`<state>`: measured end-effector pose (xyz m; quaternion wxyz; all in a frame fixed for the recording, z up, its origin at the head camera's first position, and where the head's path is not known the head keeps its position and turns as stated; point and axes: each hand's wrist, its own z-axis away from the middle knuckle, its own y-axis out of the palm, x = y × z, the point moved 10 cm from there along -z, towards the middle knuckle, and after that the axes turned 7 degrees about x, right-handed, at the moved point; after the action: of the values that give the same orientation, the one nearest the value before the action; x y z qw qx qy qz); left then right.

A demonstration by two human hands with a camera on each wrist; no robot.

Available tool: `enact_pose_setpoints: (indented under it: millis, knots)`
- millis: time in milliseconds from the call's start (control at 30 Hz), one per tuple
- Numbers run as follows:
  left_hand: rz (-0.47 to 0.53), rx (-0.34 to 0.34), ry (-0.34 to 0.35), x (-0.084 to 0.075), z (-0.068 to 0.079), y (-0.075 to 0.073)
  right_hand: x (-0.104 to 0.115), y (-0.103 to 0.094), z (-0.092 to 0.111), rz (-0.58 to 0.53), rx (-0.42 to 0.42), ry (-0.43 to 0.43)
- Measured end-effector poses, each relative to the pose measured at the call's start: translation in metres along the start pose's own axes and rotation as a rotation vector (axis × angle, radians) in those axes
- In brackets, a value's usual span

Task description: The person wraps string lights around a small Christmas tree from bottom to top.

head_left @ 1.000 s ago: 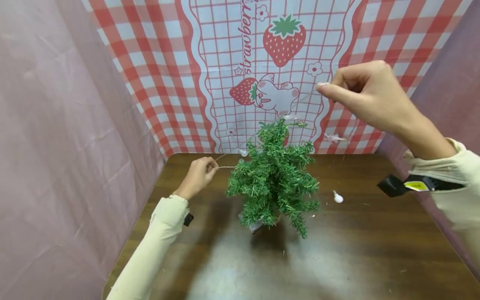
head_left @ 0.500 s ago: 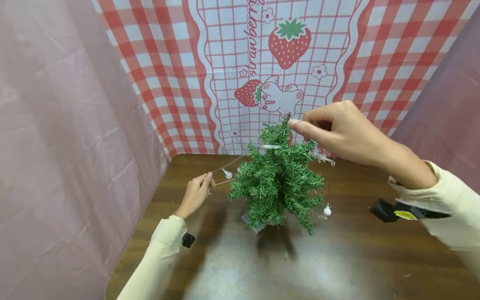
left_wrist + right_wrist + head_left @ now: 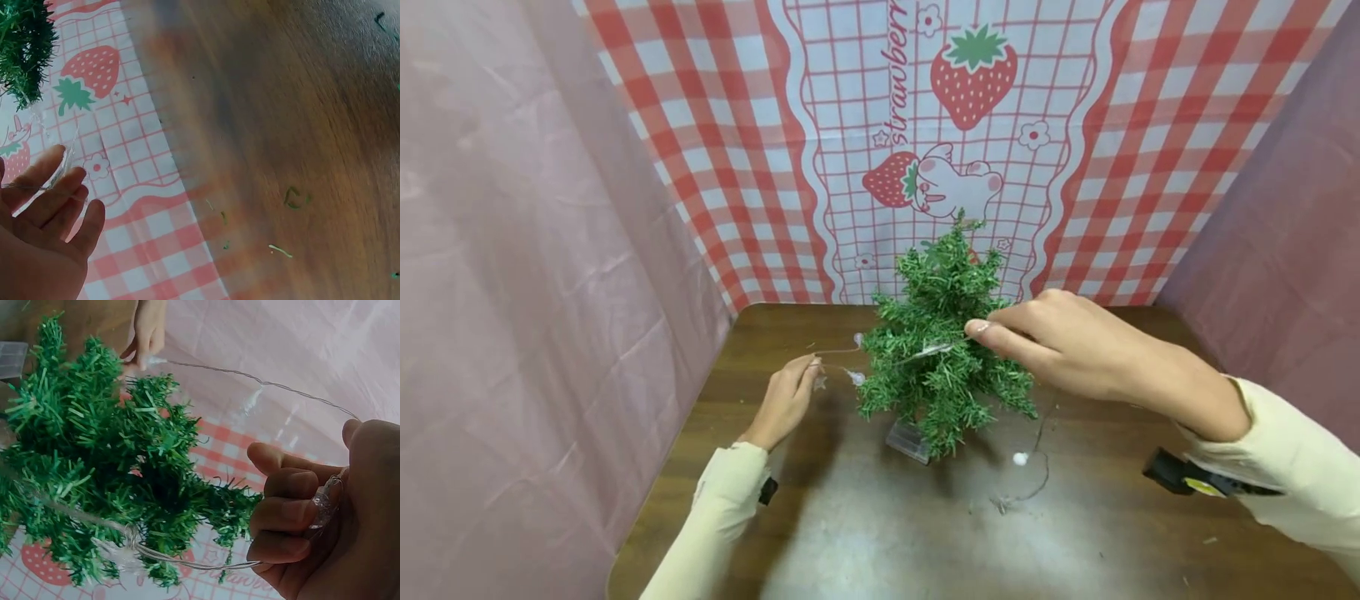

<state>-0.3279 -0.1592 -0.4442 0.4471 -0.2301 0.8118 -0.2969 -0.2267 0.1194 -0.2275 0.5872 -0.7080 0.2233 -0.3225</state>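
Observation:
A small green artificial Christmas tree (image 3: 947,333) stands upright on a clear block base (image 3: 910,440). My left hand (image 3: 784,400) pinches the thin wire of a string light left of the tree; in the left wrist view, the wire (image 3: 28,187) crosses its fingers. At the tree's front right, my right hand (image 3: 1075,346) grips another stretch of the string light (image 3: 200,565). Its fingers are curled, with a clear ornament (image 3: 322,509) in the palm. Across the front branches lies a clear piece of the string (image 3: 934,349). Small clear ornaments (image 3: 857,378) dangle between tree and left hand.
The string's tail trails onto the brown wooden table (image 3: 880,533) at right, with a white round bulb (image 3: 1020,458). Green and pale scraps (image 3: 297,199) are scattered about. A strawberry-print checked cloth (image 3: 970,83) hangs behind, and a pink curtain (image 3: 535,250) borders the left.
My right hand has come down from above the tree's upper right to its front, drawing the string across the branches. My left hand is slightly lower. The bulb tail has swung nearer the front.

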Motion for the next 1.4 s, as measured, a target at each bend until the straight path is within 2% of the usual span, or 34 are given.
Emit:
enact_pose_setpoints:
  millis: [200,333,500,733,1000,1167,1267,1400]
  knots:
    - [0.016,0.04,-0.034,0.008,0.01,0.006,-0.002,0.013,0.008,-0.015,0.017,-0.004]
    - [0.023,0.034,-0.053,0.014,0.014,0.008,-0.004,0.027,0.014,-0.003,0.029,-0.006]
    - [0.029,0.069,-0.012,0.011,0.021,0.012,-0.002,0.043,0.026,0.018,0.019,-0.025]
    - [-0.046,0.16,0.023,0.002,0.038,0.024,-0.006,0.054,0.042,0.012,-0.024,-0.091]
    - [-0.081,0.154,0.077,-0.016,0.055,0.028,-0.04,0.05,0.067,-0.097,-0.136,-0.082]
    - [-0.126,0.155,0.136,-0.034,0.067,0.029,-0.068,0.052,0.091,-0.108,-0.171,0.003]
    - [-0.158,0.152,0.148,-0.045,0.07,0.026,-0.084,0.054,0.104,-0.112,-0.196,0.04]
    - [-0.21,0.126,0.223,-0.066,0.07,0.021,-0.11,0.056,0.119,-0.129,-0.24,0.089]
